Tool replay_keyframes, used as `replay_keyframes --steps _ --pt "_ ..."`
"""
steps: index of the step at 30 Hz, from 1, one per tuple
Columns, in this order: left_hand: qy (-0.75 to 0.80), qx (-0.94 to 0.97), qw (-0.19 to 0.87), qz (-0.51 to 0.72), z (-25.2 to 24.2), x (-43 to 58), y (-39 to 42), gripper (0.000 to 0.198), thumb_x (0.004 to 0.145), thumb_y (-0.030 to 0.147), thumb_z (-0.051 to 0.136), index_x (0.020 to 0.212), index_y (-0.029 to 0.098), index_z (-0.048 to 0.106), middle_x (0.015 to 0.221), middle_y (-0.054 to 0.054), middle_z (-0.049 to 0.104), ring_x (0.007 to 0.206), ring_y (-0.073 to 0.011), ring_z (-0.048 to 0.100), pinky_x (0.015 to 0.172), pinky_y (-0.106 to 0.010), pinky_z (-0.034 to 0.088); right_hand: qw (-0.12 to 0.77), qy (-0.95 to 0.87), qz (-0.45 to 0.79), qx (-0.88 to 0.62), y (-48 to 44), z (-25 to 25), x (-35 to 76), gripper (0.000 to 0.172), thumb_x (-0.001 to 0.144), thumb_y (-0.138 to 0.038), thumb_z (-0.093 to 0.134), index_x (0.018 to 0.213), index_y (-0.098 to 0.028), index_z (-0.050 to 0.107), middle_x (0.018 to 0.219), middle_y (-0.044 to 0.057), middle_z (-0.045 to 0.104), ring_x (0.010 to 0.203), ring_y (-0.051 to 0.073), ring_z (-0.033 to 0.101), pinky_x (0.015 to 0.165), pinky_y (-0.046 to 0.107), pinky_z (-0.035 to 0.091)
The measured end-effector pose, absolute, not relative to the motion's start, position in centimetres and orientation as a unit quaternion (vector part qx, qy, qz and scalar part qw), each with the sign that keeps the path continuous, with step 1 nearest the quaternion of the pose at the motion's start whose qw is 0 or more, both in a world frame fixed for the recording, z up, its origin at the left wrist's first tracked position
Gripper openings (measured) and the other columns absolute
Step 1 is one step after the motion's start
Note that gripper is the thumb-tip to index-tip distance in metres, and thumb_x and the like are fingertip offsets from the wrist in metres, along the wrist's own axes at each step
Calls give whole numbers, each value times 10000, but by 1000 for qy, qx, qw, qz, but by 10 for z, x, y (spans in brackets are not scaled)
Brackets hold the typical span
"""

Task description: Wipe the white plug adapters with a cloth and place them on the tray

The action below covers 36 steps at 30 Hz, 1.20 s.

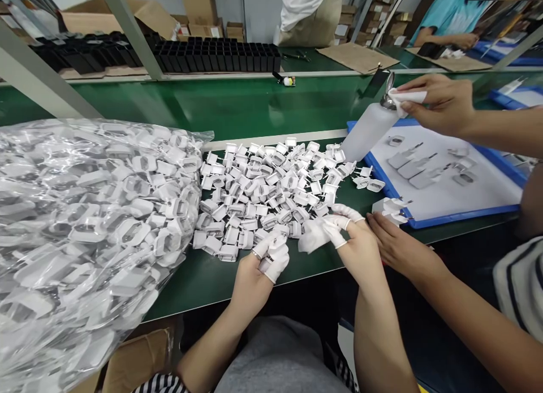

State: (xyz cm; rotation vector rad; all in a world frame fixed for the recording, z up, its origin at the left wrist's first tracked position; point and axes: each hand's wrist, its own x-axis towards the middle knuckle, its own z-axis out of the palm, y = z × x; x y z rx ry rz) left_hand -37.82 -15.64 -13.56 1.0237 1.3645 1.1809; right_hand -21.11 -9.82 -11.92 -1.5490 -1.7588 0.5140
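My left hand, with white finger cots on its fingertips, is closed around a small white plug piece at the near edge of the pile. Just to the right, my right hand, also in finger cots, pinches a crumpled white wipe low over the bench. In front of both hands spreads a heap of loose white plug pieces, many with metal pins. A large clear plastic bag full of similar white pieces lies on the left.
A co-worker's hand holds a white cloth at the top of a pump bottle. Their other hand rests by white chargers. A blue-rimmed tray holds more chargers. Black divided trays stand behind the green bench.
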Motion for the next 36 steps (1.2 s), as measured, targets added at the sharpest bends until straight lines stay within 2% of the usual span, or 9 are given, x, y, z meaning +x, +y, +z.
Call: replay_keyframes --steps 4,8,10,16,19,22,26,33,36 --pt "561 411 526 490 -137 -375 -158 399 658 308 612 1016 134 582 1016 -104 617 927 -220 572 775 -306 484 373 -685 187 -597 -95 -102 -207 209 732 -289 471 811 -184 632 901 76 617 869 215 560 782 369 437" --pt "552 393 549 489 -138 -375 -157 424 660 323 611 1037 135 570 1011 -114 616 900 -222 582 791 -336 472 470 -601 236 -602 -86 -97 -200 226 750 -298 471 890 -170 593 869 57 637 822 192 580 741 335 454" --pt "551 380 561 488 -137 -375 -156 452 643 333 627 1043 130 567 994 -116 620 878 -224 589 791 -344 469 480 -581 253 -606 -77 -99 -194 246 753 -318 465 910 -166 579 858 54 633 807 197 582 721 340 458" --pt "541 382 580 474 -141 -373 -156 489 660 335 616 1092 121 529 1017 -120 607 942 -233 558 836 -360 439 274 -654 196 -677 -59 -96 -184 269 711 -171 441 953 -139 554 932 105 587 918 261 526 801 411 398" --pt "546 390 578 465 -143 -373 -157 436 674 327 600 1056 121 555 1011 -115 610 974 -235 542 862 -364 420 253 -657 111 -702 -62 -89 -185 304 683 -119 429 963 -151 542 950 105 563 944 258 506 838 406 366" --pt "541 391 575 473 -142 -373 -157 401 665 332 598 1006 121 587 1006 -111 613 951 -231 556 855 -362 427 265 -624 66 -732 -72 -85 -186 225 738 -185 390 876 -158 566 810 100 580 832 258 540 740 388 407" --pt "545 390 573 472 -140 -372 -157 422 651 347 607 1011 127 585 969 -110 628 864 -224 592 820 -382 452 151 -632 66 -757 -86 -89 -187 165 730 -189 425 703 -154 584 599 98 560 637 254 549 579 353 397" --pt "520 432 566 472 -148 -372 -157 369 683 293 580 1016 135 583 987 -99 627 911 -213 582 815 -327 470 26 -565 139 -813 -90 -117 -189 268 699 -92 423 938 -67 540 940 226 531 804 322 565 588 372 410" --pt "505 433 575 477 -150 -370 -157 365 666 271 599 1006 137 590 999 -91 624 945 -214 566 838 -324 458 42 -564 177 -806 -84 -127 -182 179 698 -132 458 845 -95 553 874 180 563 795 300 572 611 363 422"
